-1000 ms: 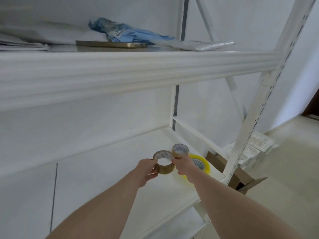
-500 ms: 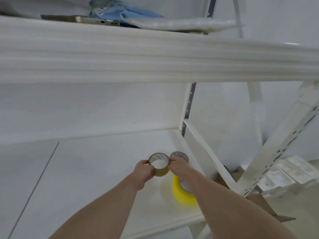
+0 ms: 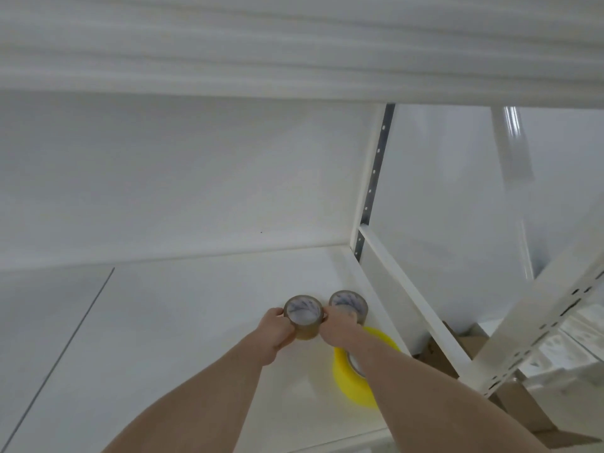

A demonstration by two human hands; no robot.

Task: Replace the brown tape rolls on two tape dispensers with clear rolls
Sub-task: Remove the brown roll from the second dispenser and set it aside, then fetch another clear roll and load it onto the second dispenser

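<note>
Two brown tape rolls are side by side low over the white lower shelf (image 3: 183, 338), near its right end. My left hand (image 3: 273, 331) grips the left roll (image 3: 304, 317) from its left side. My right hand (image 3: 336, 328) holds the right roll (image 3: 349, 304), its fingers curled round the near side. Both rolls show their open cores towards me. Whether they rest on the shelf or hang just above it is unclear. No dispenser is in view.
A yellow tape roll (image 3: 356, 380) lies on the shelf under my right forearm. The upper shelf's front beam (image 3: 294, 60) crosses the top. White uprights (image 3: 372, 178) and a slanted brace (image 3: 418, 308) stand on the right, with cardboard boxes (image 3: 457, 351) behind them.
My head has dipped under the upper shelf, so the items on top have left the view. Both hands have carried the two brown rolls deeper in, towards the shelf surface.
</note>
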